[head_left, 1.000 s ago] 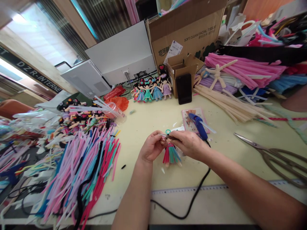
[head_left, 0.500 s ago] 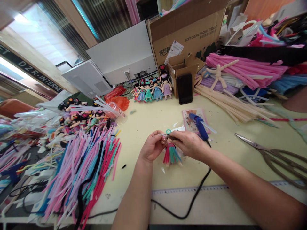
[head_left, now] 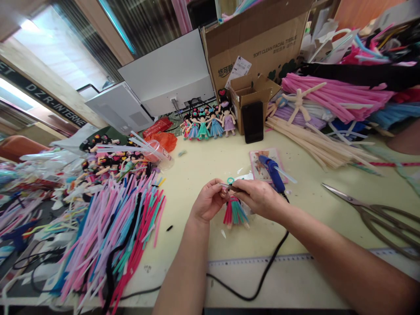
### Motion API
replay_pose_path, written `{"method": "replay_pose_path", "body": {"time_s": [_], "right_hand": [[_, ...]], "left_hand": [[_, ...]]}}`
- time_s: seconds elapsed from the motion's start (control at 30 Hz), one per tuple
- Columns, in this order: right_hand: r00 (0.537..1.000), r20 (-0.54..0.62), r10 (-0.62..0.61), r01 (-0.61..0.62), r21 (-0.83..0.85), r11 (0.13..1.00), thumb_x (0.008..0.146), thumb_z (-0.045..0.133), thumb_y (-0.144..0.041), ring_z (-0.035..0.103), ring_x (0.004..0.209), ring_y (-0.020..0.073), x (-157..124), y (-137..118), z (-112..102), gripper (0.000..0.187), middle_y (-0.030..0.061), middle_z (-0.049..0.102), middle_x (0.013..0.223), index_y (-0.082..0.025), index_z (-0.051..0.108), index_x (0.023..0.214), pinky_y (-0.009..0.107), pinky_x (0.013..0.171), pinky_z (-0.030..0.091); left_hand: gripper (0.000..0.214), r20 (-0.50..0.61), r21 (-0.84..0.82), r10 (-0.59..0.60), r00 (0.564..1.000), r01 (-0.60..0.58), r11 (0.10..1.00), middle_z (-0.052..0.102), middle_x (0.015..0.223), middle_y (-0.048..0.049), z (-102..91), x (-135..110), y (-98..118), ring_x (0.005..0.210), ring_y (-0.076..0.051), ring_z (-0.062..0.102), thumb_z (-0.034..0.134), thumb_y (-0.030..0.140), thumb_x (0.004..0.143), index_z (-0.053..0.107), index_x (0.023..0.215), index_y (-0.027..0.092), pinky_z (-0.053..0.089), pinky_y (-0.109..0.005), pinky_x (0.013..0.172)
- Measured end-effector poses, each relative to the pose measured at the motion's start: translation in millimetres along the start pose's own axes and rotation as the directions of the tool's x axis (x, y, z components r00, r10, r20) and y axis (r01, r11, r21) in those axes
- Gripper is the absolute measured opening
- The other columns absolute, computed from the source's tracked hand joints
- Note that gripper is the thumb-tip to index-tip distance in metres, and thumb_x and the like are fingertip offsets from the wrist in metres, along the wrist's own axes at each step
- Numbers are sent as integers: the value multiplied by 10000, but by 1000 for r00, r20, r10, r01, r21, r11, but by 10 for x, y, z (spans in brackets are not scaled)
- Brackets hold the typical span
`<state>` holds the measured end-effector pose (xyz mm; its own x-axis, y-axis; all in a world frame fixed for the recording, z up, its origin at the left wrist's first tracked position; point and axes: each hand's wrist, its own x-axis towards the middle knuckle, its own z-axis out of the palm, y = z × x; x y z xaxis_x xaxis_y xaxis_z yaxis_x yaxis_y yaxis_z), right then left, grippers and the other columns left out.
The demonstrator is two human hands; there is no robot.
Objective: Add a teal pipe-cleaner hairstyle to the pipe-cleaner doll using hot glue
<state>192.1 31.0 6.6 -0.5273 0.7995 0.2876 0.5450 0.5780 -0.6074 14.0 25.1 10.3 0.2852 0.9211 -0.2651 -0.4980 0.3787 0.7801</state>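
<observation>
Above the pale yellow table [head_left: 203,166], both my hands pinch the top of a small pipe-cleaner doll [head_left: 234,211] with a red, pink and teal skirt. My left hand [head_left: 208,201] is closed on the doll's upper part from the left. My right hand [head_left: 259,197] is closed on it from the right, fingertips meeting the left hand's. A small teal loop [head_left: 230,180] shows just above the fingers. The doll's head is hidden by my fingers.
A blue glue gun [head_left: 273,173] lies just behind my right hand, its black cord [head_left: 262,275] trailing toward me. Large scissors [head_left: 370,212] lie at right. Loose pipe cleaners [head_left: 114,236] are heaped at left. Finished dolls [head_left: 206,122], a phone [head_left: 252,121] and cardboard boxes [head_left: 259,39] stand behind.
</observation>
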Motion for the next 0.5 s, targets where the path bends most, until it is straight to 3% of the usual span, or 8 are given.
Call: {"method": "replay_pose_path", "body": {"time_s": [0.5], "right_hand": [[1000, 15, 26, -26, 11, 1000, 906, 485, -222, 543, 689, 137, -7, 6, 10, 106, 26, 628, 769, -192, 571, 852, 228, 640, 362]], "left_hand": [[165, 0, -13, 5, 1000, -5, 1000, 552, 570, 25, 8, -2, 11, 530, -51, 458, 732, 209, 674, 590, 669, 125, 413, -207, 592]]}}
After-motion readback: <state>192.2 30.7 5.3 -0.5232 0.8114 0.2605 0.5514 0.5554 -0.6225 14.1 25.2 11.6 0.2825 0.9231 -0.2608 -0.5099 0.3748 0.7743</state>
